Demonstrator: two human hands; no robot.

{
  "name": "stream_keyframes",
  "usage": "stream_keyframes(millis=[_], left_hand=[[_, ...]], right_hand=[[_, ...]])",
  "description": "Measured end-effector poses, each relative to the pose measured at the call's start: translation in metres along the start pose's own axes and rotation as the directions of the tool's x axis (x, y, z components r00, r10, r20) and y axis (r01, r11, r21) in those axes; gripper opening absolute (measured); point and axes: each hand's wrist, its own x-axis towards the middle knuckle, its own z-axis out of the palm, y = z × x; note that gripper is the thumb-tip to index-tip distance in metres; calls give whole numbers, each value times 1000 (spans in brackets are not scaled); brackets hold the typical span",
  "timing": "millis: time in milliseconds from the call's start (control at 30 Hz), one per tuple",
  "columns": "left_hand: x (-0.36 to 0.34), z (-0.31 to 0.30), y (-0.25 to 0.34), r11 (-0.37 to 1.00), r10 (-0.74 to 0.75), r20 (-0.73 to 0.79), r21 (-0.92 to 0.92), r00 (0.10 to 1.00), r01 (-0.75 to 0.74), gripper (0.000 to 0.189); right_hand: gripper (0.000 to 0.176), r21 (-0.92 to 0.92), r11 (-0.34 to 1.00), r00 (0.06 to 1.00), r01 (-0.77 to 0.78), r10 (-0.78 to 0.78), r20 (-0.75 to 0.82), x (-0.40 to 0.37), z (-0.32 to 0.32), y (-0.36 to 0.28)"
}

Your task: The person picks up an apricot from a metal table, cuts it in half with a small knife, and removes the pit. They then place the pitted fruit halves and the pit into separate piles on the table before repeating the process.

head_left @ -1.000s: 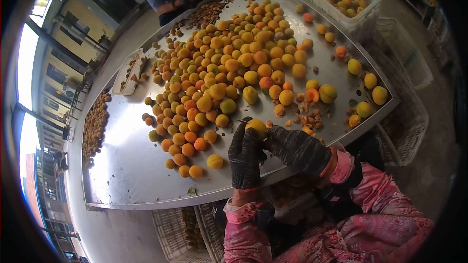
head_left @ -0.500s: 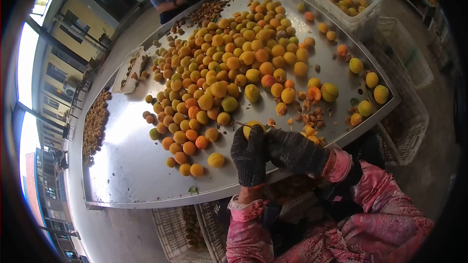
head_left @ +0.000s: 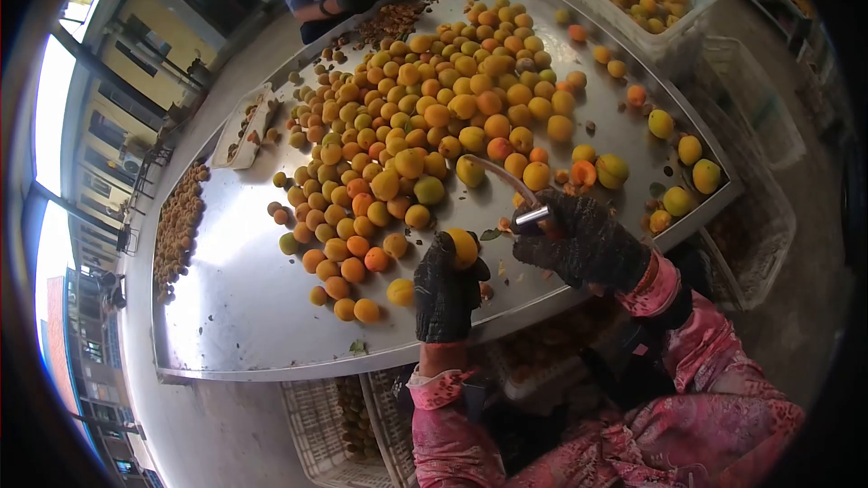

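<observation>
Right hand (head_left: 586, 242) has drawn off the apricot (head_left: 465, 246) and is now apart to its right, closed on a knife (head_left: 506, 183). Apricot gripped in left hand (head_left: 445, 294) fingertips, over the table (head_left: 244, 307) near edge. Fruit pile (head_left: 425, 117) beyond.

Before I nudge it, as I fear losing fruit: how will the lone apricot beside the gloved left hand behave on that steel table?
The apricot is round and lies loose on the smooth, shiny table, so it would probably roll readily. It sits near the front edge, so a push that way might send it off.
</observation>
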Motion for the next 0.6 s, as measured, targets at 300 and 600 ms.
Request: stream_keyframes(millis=[300,600], left_hand=[[-3,11,-26,704,311,293,568,904,-426,36],[-17,30,-31,965,73,123,240,990,-101,55]], right_hand=[[57,-339,851,907,401,-420,18,18,4,33],[60,-453,793,880,407,-474,-39,19,11,26]])
